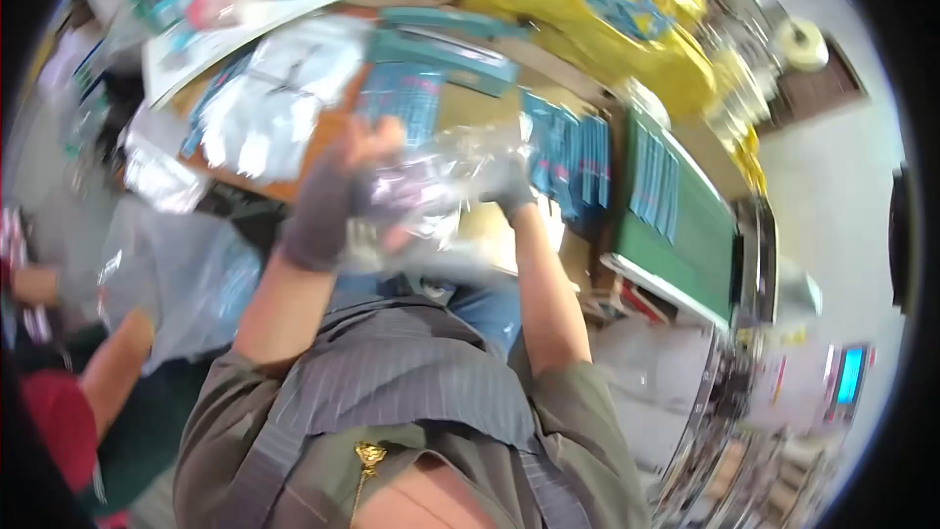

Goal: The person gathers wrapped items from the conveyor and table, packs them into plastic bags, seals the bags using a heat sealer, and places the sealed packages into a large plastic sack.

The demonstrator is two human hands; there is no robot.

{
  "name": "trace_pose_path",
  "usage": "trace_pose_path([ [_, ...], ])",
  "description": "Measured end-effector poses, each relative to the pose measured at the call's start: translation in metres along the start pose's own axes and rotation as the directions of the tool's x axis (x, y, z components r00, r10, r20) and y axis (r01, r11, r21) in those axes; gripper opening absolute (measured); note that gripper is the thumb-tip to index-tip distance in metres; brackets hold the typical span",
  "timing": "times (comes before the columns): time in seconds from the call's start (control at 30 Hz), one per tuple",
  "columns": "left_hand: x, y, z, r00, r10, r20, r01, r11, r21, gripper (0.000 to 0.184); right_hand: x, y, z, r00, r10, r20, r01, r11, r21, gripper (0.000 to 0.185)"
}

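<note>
A clear plastic bag point(431, 186), smeared by motion, is stretched between my two hands above my lap. My left hand point(331, 198), in a grey glove that leaves the fingertips bare, grips the bag's left side. On the other side my right hand point(509, 186), also in a dark glove, is closed on the bag's edge. Whether anything lies inside the bag I cannot make out. Just beyond the hands lie a row of blue packets with pink print point(403, 103) and more blue packets point(568, 152) to the right.
Clear-wrapped packs point(264, 98) lie on the orange-brown table at left. A teal box point(446, 54) and a yellow plastic bag point(607, 20) stand behind. At right is a green conveyor belt point(685, 235) carrying blue packets. Another person's arm point(117, 358) is beside a translucent bag point(186, 274).
</note>
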State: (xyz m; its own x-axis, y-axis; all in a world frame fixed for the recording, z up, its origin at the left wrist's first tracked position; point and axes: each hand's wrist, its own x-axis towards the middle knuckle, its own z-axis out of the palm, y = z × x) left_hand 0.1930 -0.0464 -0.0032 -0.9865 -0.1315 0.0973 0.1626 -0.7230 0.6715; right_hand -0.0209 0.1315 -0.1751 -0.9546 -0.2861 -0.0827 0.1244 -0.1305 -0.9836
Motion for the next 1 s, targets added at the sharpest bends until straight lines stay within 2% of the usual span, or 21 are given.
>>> trace_pose_path([
  [0.03,0.001,0.003,0.005,0.973,0.072,0.220,-0.053,0.995,-0.089,0.030,-0.007,-0.004,-0.019,0.994,0.104,0.014,-0.097,0.960,-0.262,0.011],
  [0.07,0.002,0.002,0.024,0.976,0.195,-0.095,-0.168,0.956,0.240,0.027,-0.006,-0.014,-0.035,0.976,0.219,0.017,-0.180,0.841,-0.510,0.014],
  [0.13,0.022,0.004,0.007,0.972,0.157,-0.176,-0.046,0.857,0.513,0.015,-0.018,-0.046,-0.047,0.993,0.061,-0.102,-0.092,0.941,-0.324,0.010],
  [0.17,0.038,0.000,-0.004,0.962,0.180,-0.206,-0.036,0.830,0.557,0.013,-0.014,-0.055,-0.060,0.995,-0.080,-0.059,0.047,0.901,-0.432,0.008],
  [0.2,0.062,-0.009,-0.021,0.952,0.203,-0.228,-0.027,0.800,0.599,0.011,-0.012,-0.069,-0.067,0.991,-0.111,-0.074,0.063,0.877,-0.476,0.007],
  [0.27,0.116,-0.032,-0.074,0.905,0.307,-0.296,-0.067,0.788,0.612,0.015,-0.010,-0.087,-0.071,0.993,-0.065,-0.101,0.039,0.968,-0.247,0.007],
  [0.37,0.149,-0.035,-0.069,0.889,0.296,-0.350,-0.015,0.781,0.624,0.021,-0.001,-0.091,-0.071,0.984,-0.134,-0.120,0.093,0.950,-0.298,0.012],
  [0.43,0.129,-0.033,-0.005,0.958,0.141,-0.250,0.105,0.639,0.762,0.029,-0.002,-0.082,-0.064,0.969,-0.211,-0.129,0.142,0.902,-0.408,0.011],
  [0.5,0.114,-0.067,-0.002,0.975,0.175,0.133,-0.182,0.304,0.935,0.035,-0.007,-0.078,-0.053,0.954,-0.276,-0.119,0.177,0.837,-0.518,0.009],
  [0.53,0.109,-0.080,-0.004,0.976,0.174,0.131,-0.180,0.305,0.935,0.035,-0.013,-0.084,-0.043,0.949,-0.288,-0.126,0.180,0.826,-0.534,0.007],
  [0.6,0.103,-0.094,-0.008,0.983,-0.041,0.180,-0.175,0.116,0.978,0.035,-0.020,-0.091,-0.029,0.934,-0.344,-0.099,0.246,0.818,-0.520,0.008],
  [0.63,0.098,-0.096,-0.008,0.982,-0.046,0.185,-0.179,0.116,0.977,0.035,-0.019,-0.088,-0.027,0.932,-0.345,-0.106,0.244,0.818,-0.520,0.008],
  [0.7,0.089,-0.099,-0.009,0.989,-0.035,-0.141,0.115,0.783,0.612,0.029,-0.016,-0.074,-0.031,0.923,-0.368,-0.110,0.252,0.798,-0.548,0.016],
  [0.73,0.085,-0.097,-0.008,0.990,-0.052,-0.132,0.122,0.784,0.609,0.029,-0.017,-0.068,-0.032,0.922,-0.366,-0.127,0.240,0.797,-0.554,0.016],
  [0.77,0.082,-0.093,-0.005,0.987,-0.091,-0.135,0.136,0.916,0.378,0.031,-0.018,-0.063,-0.034,0.994,-0.097,0.044,0.105,0.836,-0.538,0.020],
  [0.8,0.079,-0.090,-0.005,0.983,-0.132,-0.128,0.148,0.982,0.119,0.033,-0.019,-0.058,-0.036,0.961,0.180,0.211,-0.038,0.838,-0.544,0.023],
  [0.83,0.078,-0.088,-0.018,0.942,-0.288,-0.174,0.258,0.950,-0.176,0.036,-0.016,-0.054,-0.035,0.943,0.210,0.259,-0.030,0.828,-0.560,0.029],
  [0.87,0.081,-0.082,-0.029,0.941,-0.300,-0.156,0.272,0.946,-0.175,0.036,-0.009,-0.050,-0.034,0.922,0.238,0.307,-0.021,0.819,-0.573,0.035],
  [0.93,0.091,-0.074,-0.039,0.915,-0.391,0.103,0.392,0.920,0.009,0.041,0.016,-0.053,-0.039,0.947,0.161,0.278,0.082,0.715,-0.694,0.048],
  [0.97,0.090,-0.066,-0.034,0.922,-0.370,-0.115,0.386,0.845,0.370,0.041,0.028,-0.060,-0.042,0.901,0.195,0.387,0.167,0.668,-0.725,0.057],
  [1.0,0.092,-0.067,-0.032,0.916,-0.388,-0.104,0.397,0.838,0.375,0.041,0.042,-0.066,-0.046,0.841,0.235,0.488,0.255,0.622,-0.740,0.067],
])
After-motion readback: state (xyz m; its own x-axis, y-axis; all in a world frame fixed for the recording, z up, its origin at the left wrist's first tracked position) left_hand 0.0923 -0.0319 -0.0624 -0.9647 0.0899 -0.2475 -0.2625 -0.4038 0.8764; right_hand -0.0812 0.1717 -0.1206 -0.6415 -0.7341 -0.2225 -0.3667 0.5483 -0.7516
